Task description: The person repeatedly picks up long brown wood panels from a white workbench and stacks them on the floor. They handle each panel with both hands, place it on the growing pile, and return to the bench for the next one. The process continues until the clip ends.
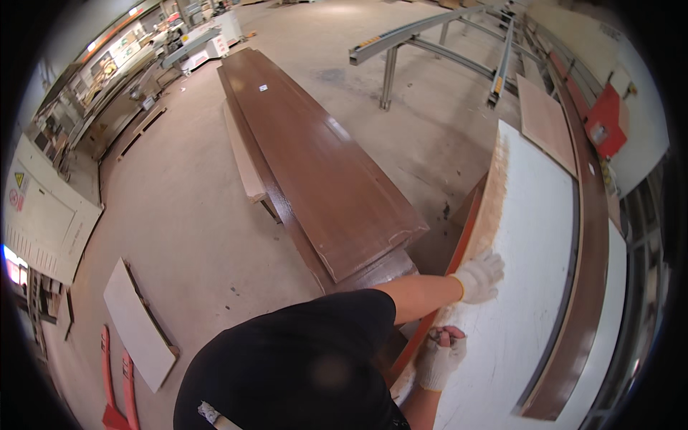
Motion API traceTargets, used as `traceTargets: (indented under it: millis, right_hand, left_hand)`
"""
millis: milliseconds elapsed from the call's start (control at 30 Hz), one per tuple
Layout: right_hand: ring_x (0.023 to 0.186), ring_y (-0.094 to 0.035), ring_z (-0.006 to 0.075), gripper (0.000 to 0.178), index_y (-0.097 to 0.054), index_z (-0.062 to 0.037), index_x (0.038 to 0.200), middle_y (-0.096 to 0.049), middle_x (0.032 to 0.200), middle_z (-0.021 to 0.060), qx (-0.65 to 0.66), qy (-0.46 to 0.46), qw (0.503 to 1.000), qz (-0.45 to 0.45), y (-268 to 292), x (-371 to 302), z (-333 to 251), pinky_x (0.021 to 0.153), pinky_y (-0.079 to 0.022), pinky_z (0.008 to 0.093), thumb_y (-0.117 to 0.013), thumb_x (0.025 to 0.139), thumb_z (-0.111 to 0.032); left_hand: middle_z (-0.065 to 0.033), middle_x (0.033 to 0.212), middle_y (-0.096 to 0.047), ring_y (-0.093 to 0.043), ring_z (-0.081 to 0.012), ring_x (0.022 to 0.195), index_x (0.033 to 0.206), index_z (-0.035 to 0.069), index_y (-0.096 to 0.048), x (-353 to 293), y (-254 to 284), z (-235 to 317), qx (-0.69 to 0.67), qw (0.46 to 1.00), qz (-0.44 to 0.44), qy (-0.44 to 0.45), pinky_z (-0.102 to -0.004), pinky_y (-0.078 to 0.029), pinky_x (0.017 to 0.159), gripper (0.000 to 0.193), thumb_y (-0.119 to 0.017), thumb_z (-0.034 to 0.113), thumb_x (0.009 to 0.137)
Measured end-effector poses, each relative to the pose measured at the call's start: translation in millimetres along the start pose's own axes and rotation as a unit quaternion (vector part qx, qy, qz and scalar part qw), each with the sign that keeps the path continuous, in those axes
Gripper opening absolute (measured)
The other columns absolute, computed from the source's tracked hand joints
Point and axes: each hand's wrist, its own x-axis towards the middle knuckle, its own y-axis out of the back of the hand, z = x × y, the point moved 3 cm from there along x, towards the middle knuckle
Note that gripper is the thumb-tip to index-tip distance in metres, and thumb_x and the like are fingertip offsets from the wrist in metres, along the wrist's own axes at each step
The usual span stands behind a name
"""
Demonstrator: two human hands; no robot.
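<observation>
My left hand [479, 278], in a pale work glove, lies with its fingers stretched out on a long white work surface [537, 215], beside its worn brown edge. Nearer to me, my right hand [441, 358], also gloved, is closed over the same edge. Reddish fingertips show at its top, and what it holds, if anything, is hidden. Along the far side of the white surface lies a long narrow brown board [591, 287]. An orange-red strip [462, 240] runs below the worn edge.
Left of the work surface, large brown panels [315, 158] are stacked. Red forks of a pallet truck [118, 387] and a pale board [140, 322] lie at the lower left. A metal rail frame [423, 32] stands ahead; a white cabinet [46, 215] is far left.
</observation>
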Motion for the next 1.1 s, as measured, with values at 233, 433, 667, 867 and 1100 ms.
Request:
traceTargets:
  millis: [233, 433, 667, 867, 1100]
  right_hand:
    - [0.103, -0.064, 0.0190, 0.017, -0.069, 0.0001, 0.116, -0.070, 0.110, 0.0085, -0.379, 0.175, 0.907, 0.048, 84, 79, -90, 0.095, -0.053, 0.0335, -0.060, 0.102, -0.004]
    - [0.126, -0.067, 0.0390, 0.050, -0.068, -0.0019, 0.139, -0.069, 0.136, 0.0248, -0.717, 0.084, 0.666, 0.188, 153, 169, -192, 0.109, -0.052, 0.0475, -0.063, 0.103, -0.037]
    - [0.125, -0.068, 0.0407, 0.064, -0.063, 0.0008, 0.145, -0.069, 0.136, 0.0259, -0.760, 0.062, 0.624, 0.172, 190, 218, -196, 0.105, -0.055, 0.0492, -0.063, 0.102, -0.047]
    - [0.125, -0.068, 0.0419, 0.073, -0.060, -0.0009, 0.148, -0.068, 0.139, 0.0254, -0.788, 0.018, 0.587, 0.184, 207, 229, -188, 0.107, -0.054, 0.0515, -0.063, 0.100, -0.056]
    - [0.131, -0.066, 0.0398, 0.076, -0.059, -0.0082, 0.151, -0.068, 0.143, 0.0197, -0.816, 0.015, 0.546, 0.189, 233, 235, -187, 0.108, -0.053, 0.0547, -0.063, 0.098, -0.062]
  left_hand:
    - [-0.0185, 0.133, -0.059, -0.045, -0.0352, 0.139, 0.115, -0.001, -0.072, 3, -3, 0, -0.042, 0.999, 0.008, 0.001, -0.0506, -0.024, 0.128, 0.044, -0.065, 0.036, 0.092]
    - [-0.0188, 0.134, -0.057, -0.043, -0.0364, 0.138, 0.112, -0.002, -0.073, 3, -4, 1, -0.067, 0.997, 0.030, 0.000, -0.0520, -0.026, 0.126, 0.040, -0.067, 0.031, 0.090]
    - [-0.0186, 0.136, -0.056, -0.041, -0.0355, 0.140, 0.114, -0.002, -0.072, 6, -9, -1, -0.055, 0.998, 0.012, -0.006, -0.0518, -0.024, 0.126, 0.040, -0.064, 0.030, 0.091]
    - [-0.0179, 0.135, -0.056, -0.042, -0.0353, 0.138, 0.112, -0.002, -0.071, 5, -7, -1, -0.058, 0.998, 0.021, -0.011, -0.0500, -0.027, 0.124, 0.039, -0.065, 0.029, 0.090]
    - [-0.0177, 0.132, -0.057, -0.043, -0.0360, 0.134, 0.106, -0.001, -0.070, 3, 0, 1, -0.062, 0.998, 0.028, -0.009, -0.0494, -0.030, 0.122, 0.033, -0.067, 0.028, 0.089]
